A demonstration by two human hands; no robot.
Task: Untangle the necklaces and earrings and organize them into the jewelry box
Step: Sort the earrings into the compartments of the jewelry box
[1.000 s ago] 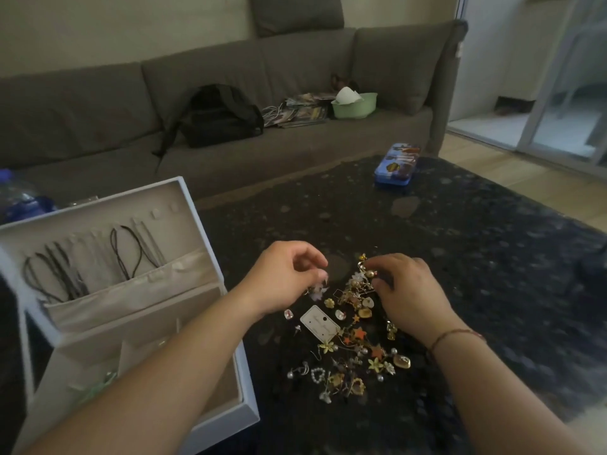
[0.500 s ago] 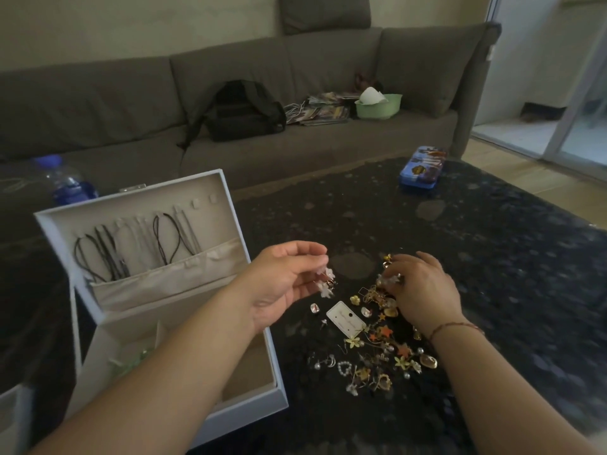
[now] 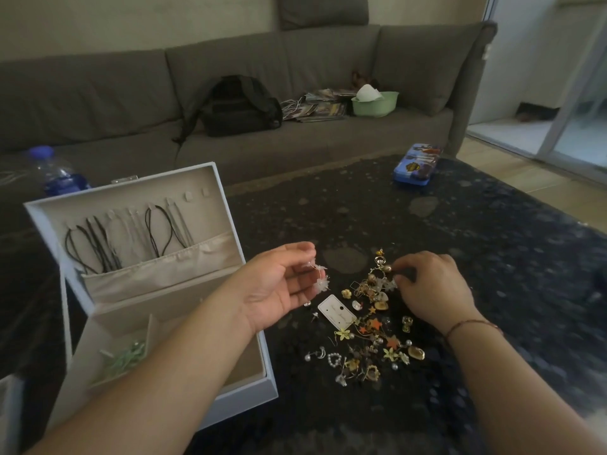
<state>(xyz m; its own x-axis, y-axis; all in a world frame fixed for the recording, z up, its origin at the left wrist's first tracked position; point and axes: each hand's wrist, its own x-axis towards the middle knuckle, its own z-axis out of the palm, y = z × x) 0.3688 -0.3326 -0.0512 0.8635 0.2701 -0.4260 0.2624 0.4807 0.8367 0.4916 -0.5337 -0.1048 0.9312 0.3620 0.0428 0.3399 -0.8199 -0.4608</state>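
Observation:
A pile of small earrings (image 3: 371, 336) lies on the dark table, gold, orange and pearl pieces mixed together with a white card (image 3: 336, 312). My left hand (image 3: 272, 290) is turned palm up and pinches a white flower earring (image 3: 319, 278) that dangles above the table, just right of the box. My right hand (image 3: 430, 290) rests over the top of the pile, fingertips curled onto a white flower piece (image 3: 389, 284) beside gold beads. The white jewelry box (image 3: 226, 221) stands open at left, black cord necklaces (image 3: 98, 247) hanging in its lid and green pieces (image 3: 126, 356) in its tray.
A blue tin (image 3: 417, 167) lies at the table's far right. A water bottle (image 3: 54, 174) stands behind the box. Beyond the table is a grey sofa (image 3: 131, 80) with a black backpack (image 3: 239, 105), magazines and a green bowl (image 3: 374, 103).
My left hand has lifted out of the pile, turned palm up with the white flower earring dangling from it. My right hand stayed at the pile's top. The camera shifted left.

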